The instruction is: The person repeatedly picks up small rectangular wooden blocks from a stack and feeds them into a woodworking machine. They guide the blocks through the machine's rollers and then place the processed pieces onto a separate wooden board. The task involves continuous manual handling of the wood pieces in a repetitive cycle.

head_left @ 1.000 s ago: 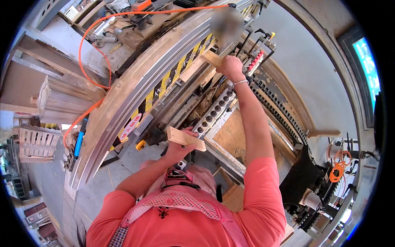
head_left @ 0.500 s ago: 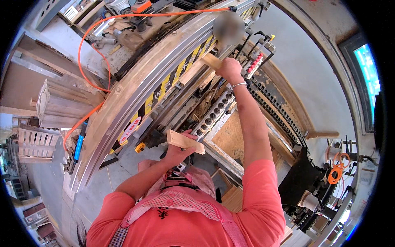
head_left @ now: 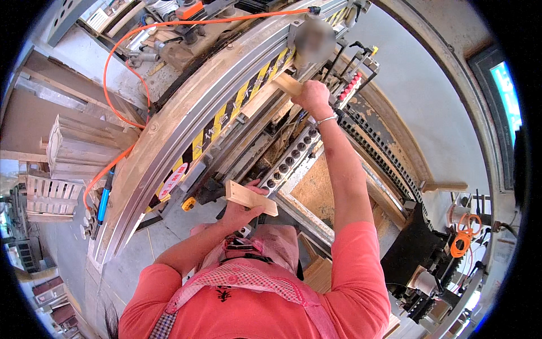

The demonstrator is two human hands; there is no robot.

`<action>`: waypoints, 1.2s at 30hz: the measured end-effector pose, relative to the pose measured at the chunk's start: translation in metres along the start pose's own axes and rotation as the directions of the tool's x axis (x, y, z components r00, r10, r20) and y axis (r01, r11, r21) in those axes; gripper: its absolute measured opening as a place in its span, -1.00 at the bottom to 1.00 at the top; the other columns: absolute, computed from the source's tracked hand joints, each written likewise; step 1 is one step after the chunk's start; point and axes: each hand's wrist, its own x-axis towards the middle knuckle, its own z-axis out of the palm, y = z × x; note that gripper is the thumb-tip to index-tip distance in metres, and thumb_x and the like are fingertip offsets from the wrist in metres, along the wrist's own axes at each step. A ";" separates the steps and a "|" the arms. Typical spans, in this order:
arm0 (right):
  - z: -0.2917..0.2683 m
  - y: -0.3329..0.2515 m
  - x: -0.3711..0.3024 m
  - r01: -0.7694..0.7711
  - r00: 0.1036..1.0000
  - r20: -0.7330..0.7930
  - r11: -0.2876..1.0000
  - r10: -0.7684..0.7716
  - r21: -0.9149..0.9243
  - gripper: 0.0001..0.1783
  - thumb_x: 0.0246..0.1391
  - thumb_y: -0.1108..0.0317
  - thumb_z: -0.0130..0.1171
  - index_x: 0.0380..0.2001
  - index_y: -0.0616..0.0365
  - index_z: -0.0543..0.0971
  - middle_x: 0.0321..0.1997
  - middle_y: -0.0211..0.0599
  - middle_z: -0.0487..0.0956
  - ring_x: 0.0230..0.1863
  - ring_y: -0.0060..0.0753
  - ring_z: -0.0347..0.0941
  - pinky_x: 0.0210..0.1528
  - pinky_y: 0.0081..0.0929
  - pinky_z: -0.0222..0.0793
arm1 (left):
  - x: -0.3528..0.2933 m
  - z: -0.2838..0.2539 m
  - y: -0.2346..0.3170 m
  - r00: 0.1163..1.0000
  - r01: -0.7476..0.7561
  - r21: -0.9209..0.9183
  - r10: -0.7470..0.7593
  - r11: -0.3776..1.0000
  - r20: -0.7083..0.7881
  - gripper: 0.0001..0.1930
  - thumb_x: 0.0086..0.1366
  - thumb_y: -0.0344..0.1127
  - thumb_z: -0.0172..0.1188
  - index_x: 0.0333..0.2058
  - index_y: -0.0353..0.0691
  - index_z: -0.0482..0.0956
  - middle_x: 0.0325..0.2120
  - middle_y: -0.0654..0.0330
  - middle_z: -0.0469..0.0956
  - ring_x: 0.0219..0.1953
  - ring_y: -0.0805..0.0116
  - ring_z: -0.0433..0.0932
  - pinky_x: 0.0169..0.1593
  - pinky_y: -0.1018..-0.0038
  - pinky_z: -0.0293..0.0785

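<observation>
In my left hand (head_left: 244,211), held low in front of my body, is a short pale wooden block (head_left: 248,199), gripped between thumb and fingers. My right arm reaches far forward over the machine (head_left: 293,158), and my right hand (head_left: 314,96) is closed round the end of another wooden piece (head_left: 288,85). That piece lies at the machine's far end, beside the yellow-and-black striped rail (head_left: 243,101). Part of it is hidden by my fingers. A row of round dark holes (head_left: 291,160) runs along a metal bar between my two hands.
An orange hose (head_left: 186,20) loops over the curved guard rail (head_left: 141,152) on the left. Black drag chains (head_left: 381,152) run along the right, with a lit screen (head_left: 504,96) beyond. A wooden panel (head_left: 310,186) lies inside the machine frame. Slatted wooden stock (head_left: 87,147) stands left.
My view has shifted slightly. Both hands keep nearly the same places and the same hold on their wooden pieces.
</observation>
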 end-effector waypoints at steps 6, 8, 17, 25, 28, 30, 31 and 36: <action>0.003 0.001 0.001 0.005 1.000 0.002 1.000 -0.005 -0.003 -0.54 -0.40 0.00 0.29 -0.52 0.20 0.61 -0.47 -0.11 0.57 -0.36 -0.15 0.53 -0.27 -0.33 0.46 | 0.002 0.001 0.006 1.000 -0.002 0.087 0.000 0.996 0.016 -0.64 -0.01 -0.50 0.23 -0.17 -0.27 0.45 -0.15 0.18 0.47 0.21 0.20 0.13 0.23 0.26 0.01; 0.003 0.002 0.002 0.004 1.000 0.006 1.000 -0.004 -0.004 -0.55 -0.40 0.01 0.29 -0.52 0.19 0.61 -0.47 -0.11 0.57 -0.36 -0.16 0.53 -0.26 -0.34 0.46 | 0.001 0.002 0.007 1.000 0.027 0.056 -0.027 0.998 0.002 -0.63 -0.01 -0.49 0.24 -0.15 -0.27 0.45 -0.14 0.18 0.47 0.22 0.20 0.11 0.23 0.26 0.00; 0.005 0.001 0.000 0.015 0.999 -0.029 1.000 -0.015 -0.013 -0.64 -0.36 0.08 0.30 -0.52 0.14 0.61 -0.46 -0.14 0.58 -0.35 -0.18 0.54 -0.28 -0.37 0.47 | -0.001 0.002 0.002 1.000 -0.007 0.056 0.006 0.998 0.013 -0.61 0.00 -0.41 0.25 -0.14 -0.28 0.43 -0.13 0.16 0.47 0.22 0.16 0.10 0.23 0.24 -0.02; 0.003 0.000 0.000 0.022 1.000 -0.003 1.000 -0.022 -0.010 -0.57 -0.33 0.02 0.28 -0.52 0.20 0.60 -0.44 -0.10 0.58 -0.34 -0.15 0.53 -0.25 -0.35 0.46 | -0.001 -0.003 -0.002 0.996 -0.082 0.103 0.079 0.991 0.041 -0.61 0.00 -0.43 0.23 -0.13 -0.27 0.43 -0.15 0.15 0.47 0.20 0.16 0.13 0.22 0.24 0.01; -0.001 -0.007 -0.003 -0.011 1.000 0.007 0.999 0.012 -0.038 -0.66 -0.32 0.09 0.30 -0.49 0.11 0.62 -0.43 -0.17 0.59 -0.31 -0.20 0.54 -0.24 -0.38 0.47 | -0.004 -0.001 -0.002 0.992 -0.126 0.090 0.126 0.988 0.012 -0.63 0.01 -0.45 0.22 -0.14 -0.26 0.43 -0.13 0.16 0.45 0.18 0.17 0.17 0.20 0.27 0.07; 0.000 -0.006 -0.005 0.019 1.000 -0.020 0.999 -0.020 -0.043 -0.65 -0.31 0.08 0.30 -0.49 0.12 0.62 -0.43 -0.17 0.59 -0.32 -0.20 0.54 -0.25 -0.37 0.47 | -0.004 0.001 0.001 0.986 -0.166 0.110 0.168 0.980 -0.010 -0.64 0.01 -0.47 0.21 -0.15 -0.26 0.42 -0.13 0.17 0.44 0.15 0.18 0.20 0.17 0.30 0.12; 0.002 -0.004 -0.005 0.035 0.999 -0.032 0.998 -0.036 -0.046 -0.64 -0.31 0.07 0.30 -0.48 0.12 0.61 -0.43 -0.17 0.59 -0.33 -0.20 0.54 -0.26 -0.37 0.46 | -0.003 0.002 0.006 0.981 -0.187 0.137 0.191 0.973 -0.015 -0.65 0.01 -0.49 0.20 -0.16 -0.26 0.42 -0.14 0.17 0.44 0.13 0.18 0.23 0.15 0.31 0.15; 0.004 -0.003 -0.004 0.032 0.999 0.013 0.999 -0.031 -0.040 -0.53 -0.28 -0.05 0.25 -0.44 0.16 0.60 -0.37 -0.12 0.58 -0.27 -0.15 0.51 -0.19 -0.32 0.43 | -0.004 0.003 0.004 0.948 -0.295 0.125 0.306 0.947 -0.088 -0.64 0.03 -0.52 0.17 -0.16 -0.28 0.35 -0.18 0.12 0.42 0.00 0.24 0.34 0.05 0.37 0.27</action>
